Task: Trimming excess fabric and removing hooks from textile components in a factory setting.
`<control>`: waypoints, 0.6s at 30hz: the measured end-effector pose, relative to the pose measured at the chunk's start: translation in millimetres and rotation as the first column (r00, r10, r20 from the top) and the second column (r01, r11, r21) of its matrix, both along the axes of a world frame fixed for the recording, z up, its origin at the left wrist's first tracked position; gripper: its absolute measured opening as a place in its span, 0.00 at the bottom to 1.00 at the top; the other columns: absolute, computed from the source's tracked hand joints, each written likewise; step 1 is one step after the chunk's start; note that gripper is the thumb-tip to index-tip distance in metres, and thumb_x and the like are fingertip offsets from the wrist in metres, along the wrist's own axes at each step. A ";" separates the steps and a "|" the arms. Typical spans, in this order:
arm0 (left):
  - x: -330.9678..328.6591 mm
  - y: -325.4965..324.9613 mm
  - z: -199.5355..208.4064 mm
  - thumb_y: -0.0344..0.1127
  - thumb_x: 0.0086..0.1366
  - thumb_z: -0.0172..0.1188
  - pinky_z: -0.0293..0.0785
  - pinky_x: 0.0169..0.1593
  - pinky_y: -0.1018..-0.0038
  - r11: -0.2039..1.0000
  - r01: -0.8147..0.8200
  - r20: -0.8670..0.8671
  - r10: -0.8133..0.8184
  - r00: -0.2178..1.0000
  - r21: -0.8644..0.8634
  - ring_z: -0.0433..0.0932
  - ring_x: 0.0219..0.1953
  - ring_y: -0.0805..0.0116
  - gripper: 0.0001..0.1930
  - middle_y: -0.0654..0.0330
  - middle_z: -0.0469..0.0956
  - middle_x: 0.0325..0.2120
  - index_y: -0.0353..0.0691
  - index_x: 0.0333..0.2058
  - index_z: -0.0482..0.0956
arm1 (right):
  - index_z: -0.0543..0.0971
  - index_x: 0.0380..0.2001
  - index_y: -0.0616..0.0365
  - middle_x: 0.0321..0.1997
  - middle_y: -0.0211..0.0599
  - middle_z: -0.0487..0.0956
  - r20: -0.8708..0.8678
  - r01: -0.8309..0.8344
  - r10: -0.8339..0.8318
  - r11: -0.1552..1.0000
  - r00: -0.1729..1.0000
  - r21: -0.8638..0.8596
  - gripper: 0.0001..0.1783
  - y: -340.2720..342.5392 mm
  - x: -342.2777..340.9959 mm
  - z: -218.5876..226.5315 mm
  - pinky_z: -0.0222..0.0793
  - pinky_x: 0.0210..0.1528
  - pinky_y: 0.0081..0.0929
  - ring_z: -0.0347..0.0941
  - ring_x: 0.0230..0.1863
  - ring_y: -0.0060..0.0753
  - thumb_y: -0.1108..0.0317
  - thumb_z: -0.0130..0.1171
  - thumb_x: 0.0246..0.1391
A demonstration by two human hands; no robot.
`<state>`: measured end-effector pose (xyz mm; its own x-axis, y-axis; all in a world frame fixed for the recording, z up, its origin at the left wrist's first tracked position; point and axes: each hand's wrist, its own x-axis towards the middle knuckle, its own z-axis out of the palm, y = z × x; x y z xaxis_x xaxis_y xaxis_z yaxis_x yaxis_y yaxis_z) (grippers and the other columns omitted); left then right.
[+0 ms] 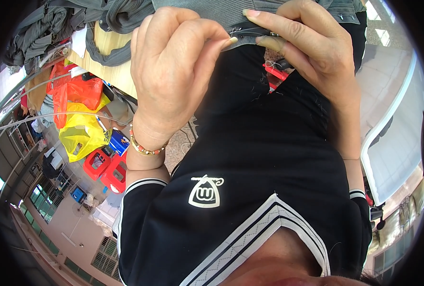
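Grey ribbed knit fabric (pixel 217 13) lies across the top of the view, its lower edge between my two hands. My left hand (pixel 171 71) is closed, thumb and forefinger pinched at that edge; what lies between the fingertips is too small to make out. From the other side, my right hand (pixel 312 45) grips a small black tool (pixel 254 30) between thumb and fingers. Its thin metallic tip reaches almost to the left fingertips. The tool looks like thread snips, though the fingers partly cover it.
Dark grey garments (pixel 35 35) are heaped on a pale wooden tabletop (pixel 107 71) at the left. Below are a red plastic bag (pixel 85 90), a yellow bag (pixel 81 131) and red stools (pixel 114 174). A white curved panel (pixel 395 143) stands at the right.
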<state>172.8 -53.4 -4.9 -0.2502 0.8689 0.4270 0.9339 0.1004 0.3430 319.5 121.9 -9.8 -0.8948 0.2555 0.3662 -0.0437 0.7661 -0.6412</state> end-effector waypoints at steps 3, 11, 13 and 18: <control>0.3 2.6 1.1 0.22 0.56 0.71 0.73 0.35 0.77 1.000 0.013 0.014 -0.013 1.000 -0.002 0.76 0.32 0.70 0.07 0.61 0.75 0.31 0.36 0.33 0.83 | 0.87 0.45 0.49 0.28 0.29 0.74 -0.027 0.005 -0.005 1.000 1.000 -0.020 0.21 0.7 0.1 -0.5 0.69 0.28 0.25 0.73 0.27 0.29 0.68 0.75 0.43; 1.7 -0.8 -4.3 0.26 0.56 0.73 0.71 0.37 0.76 1.000 -0.004 0.038 0.004 0.999 0.015 0.74 0.34 0.69 0.10 0.60 0.76 0.33 0.37 0.36 0.82 | 0.87 0.44 0.50 0.27 0.29 0.74 -0.084 -0.019 0.016 0.999 0.996 -0.037 0.20 3.9 -0.7 -7.5 0.68 0.27 0.24 0.72 0.27 0.28 0.71 0.75 0.44; 2.1 1.4 -7.0 0.29 0.54 0.75 0.69 0.40 0.76 0.987 -0.126 -0.010 0.127 0.992 0.102 0.73 0.36 0.69 0.19 0.61 0.75 0.36 0.38 0.43 0.78 | 0.86 0.45 0.55 0.26 0.30 0.73 -0.123 -0.007 -0.009 0.992 0.992 -0.126 0.20 8.0 -0.5 -12.9 0.66 0.28 0.23 0.72 0.27 0.28 0.73 0.74 0.44; -2.5 -11.1 -19.0 0.28 0.58 0.72 0.68 0.37 0.80 0.966 -0.254 0.618 0.174 0.766 0.043 0.69 0.32 0.79 0.20 0.66 0.73 0.32 0.35 0.46 0.74 | 0.84 0.46 0.64 0.30 0.30 0.74 -0.156 0.094 -0.155 0.936 0.975 -0.340 0.21 14.5 -2.6 -28.3 0.62 0.33 0.18 0.68 0.30 0.21 0.77 0.72 0.46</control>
